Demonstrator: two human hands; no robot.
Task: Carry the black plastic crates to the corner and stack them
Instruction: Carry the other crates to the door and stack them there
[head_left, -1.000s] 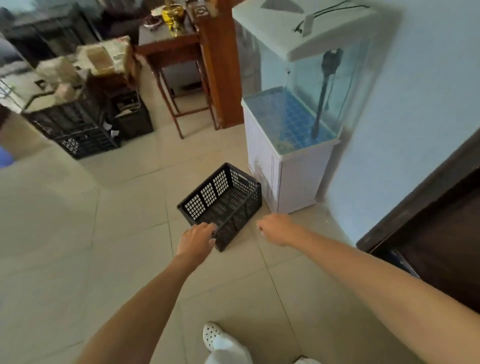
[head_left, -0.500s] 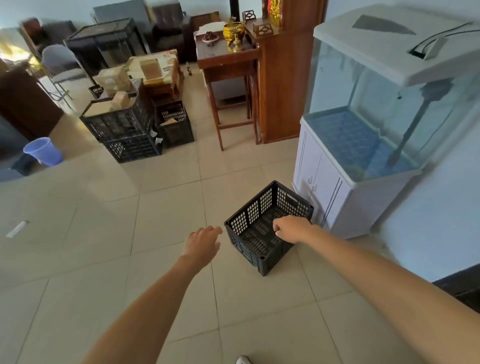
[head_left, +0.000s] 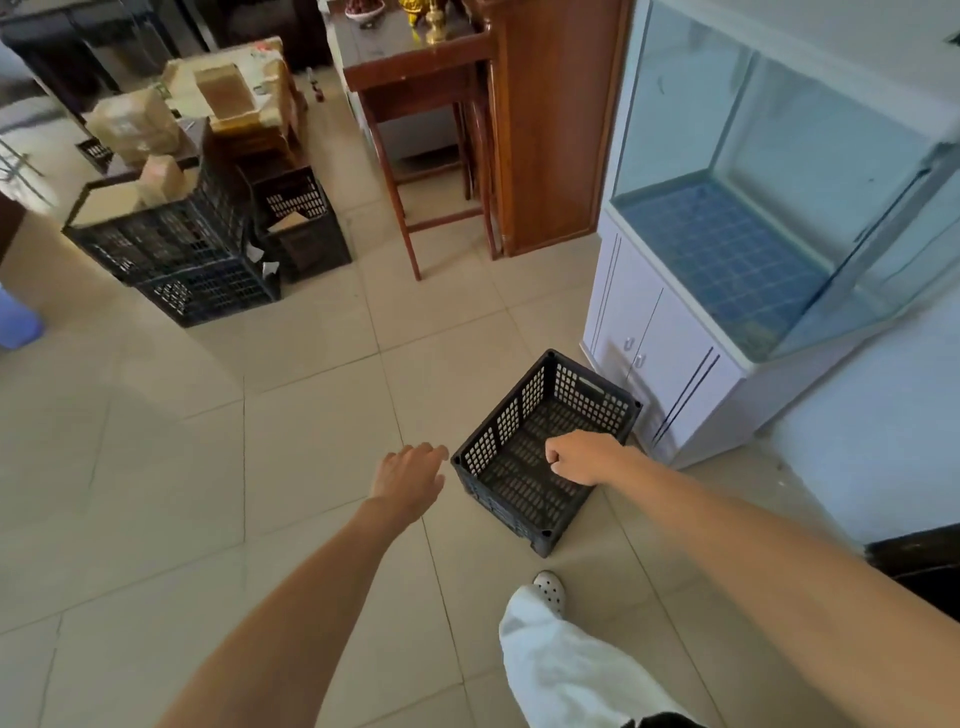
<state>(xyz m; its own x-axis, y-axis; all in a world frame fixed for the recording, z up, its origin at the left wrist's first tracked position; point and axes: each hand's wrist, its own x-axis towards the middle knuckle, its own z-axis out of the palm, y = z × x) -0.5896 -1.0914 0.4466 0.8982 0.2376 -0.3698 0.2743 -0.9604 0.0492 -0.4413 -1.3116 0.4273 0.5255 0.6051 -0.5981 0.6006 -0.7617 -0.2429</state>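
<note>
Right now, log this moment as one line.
crate: empty, on floor beside cabinet | left hand: open, off crate | right hand: closed, over crate

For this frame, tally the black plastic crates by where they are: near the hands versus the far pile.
Near the hands, empty crate: 1
Far pile, top crate, bottom crate, crate beside them: 3 clearly visible
Total: 4
</note>
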